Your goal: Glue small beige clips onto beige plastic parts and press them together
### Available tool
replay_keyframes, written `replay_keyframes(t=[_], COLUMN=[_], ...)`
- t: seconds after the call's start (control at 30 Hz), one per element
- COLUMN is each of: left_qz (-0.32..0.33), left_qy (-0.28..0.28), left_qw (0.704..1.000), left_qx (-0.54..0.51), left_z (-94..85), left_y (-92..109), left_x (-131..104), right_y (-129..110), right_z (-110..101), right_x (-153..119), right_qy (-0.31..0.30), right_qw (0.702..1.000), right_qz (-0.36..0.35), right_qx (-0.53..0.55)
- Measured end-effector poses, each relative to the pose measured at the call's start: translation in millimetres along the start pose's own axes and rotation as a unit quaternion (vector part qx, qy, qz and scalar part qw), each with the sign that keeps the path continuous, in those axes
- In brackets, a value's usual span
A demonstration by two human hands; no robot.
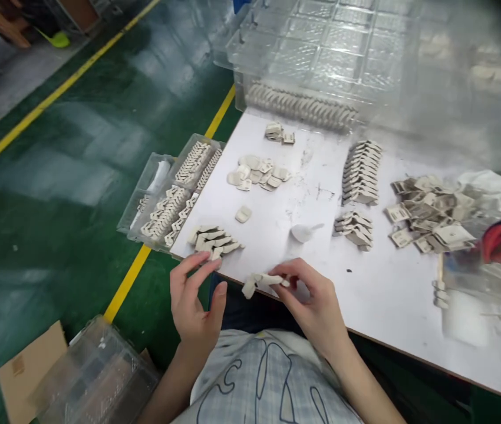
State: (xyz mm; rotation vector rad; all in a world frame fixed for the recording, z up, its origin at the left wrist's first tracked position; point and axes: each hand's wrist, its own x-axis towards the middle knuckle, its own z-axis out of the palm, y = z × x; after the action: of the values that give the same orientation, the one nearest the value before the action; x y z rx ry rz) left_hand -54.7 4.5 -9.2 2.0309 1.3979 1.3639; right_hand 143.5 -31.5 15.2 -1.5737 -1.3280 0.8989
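Observation:
Pinched in the fingers of my right hand (310,294) is a bent off-white plastic piece (261,281), held over the table's near edge. My left hand (197,294) has its fingers apart, their tips beside a small nested row of similar bent pieces (215,240) at the table's left corner. Whether those fingertips touch the row I cannot tell. A single rounded off-white piece (243,214) lies beyond, with a loose group of flat rounded pieces (261,172) behind it. A small white scoop (306,232) rests ahead of my right hand.
Two nested rows of pieces (361,174) stand mid-table, with a jumbled heap (436,209) to their right. Stacked clear compartment trays (303,44) occupy the back. Filled clear boxes (175,194) sit left of the white table (392,294). Another clear box (100,377) is on the lower left.

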Motion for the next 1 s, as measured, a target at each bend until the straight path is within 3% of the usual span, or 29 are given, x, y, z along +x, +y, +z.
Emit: replay_keyframes(t=[0.13, 0.27, 0.37, 0.5, 0.67, 0.87, 1.0], left_qz=[-0.057, -0.036, -0.032, -0.084, -0.121, -0.143, -0.116], left_qy=[-0.029, -0.023, -0.016, -0.022, -0.013, -0.200, -0.243], left_qw=[0.998, 0.998, 0.998, 0.996, 0.992, 0.965, 0.960], left_qx=[0.030, 0.054, 0.057, 0.005, 0.031, 0.091, 0.073], left_z=[-9.9, -1.5, 3.3, -4.3, -21.6, -27.2, -27.9], left_y=[-13, -16, -17, -26, -41, -52, -54], left_x=[-3, -1, -1, 0, 28, 72, 76], right_y=[3, 6, 7, 8, 11, 14, 14], right_z=[30, 43, 47, 51, 41, 25, 27], right_x=[22, 33, 35, 35, 20, -12, -20], right_qy=[0.001, 0.002, 0.024, 0.035, 0.047, 0.072, 0.094], right_qw=[0.998, 0.993, 0.987, 0.980, 0.980, 0.989, 0.991], right_qz=[-0.049, -0.077, -0.089, -0.096, -0.086, -0.032, -0.021], right_qx=[-0.040, -0.093, -0.134, -0.171, -0.174, -0.124, -0.094])
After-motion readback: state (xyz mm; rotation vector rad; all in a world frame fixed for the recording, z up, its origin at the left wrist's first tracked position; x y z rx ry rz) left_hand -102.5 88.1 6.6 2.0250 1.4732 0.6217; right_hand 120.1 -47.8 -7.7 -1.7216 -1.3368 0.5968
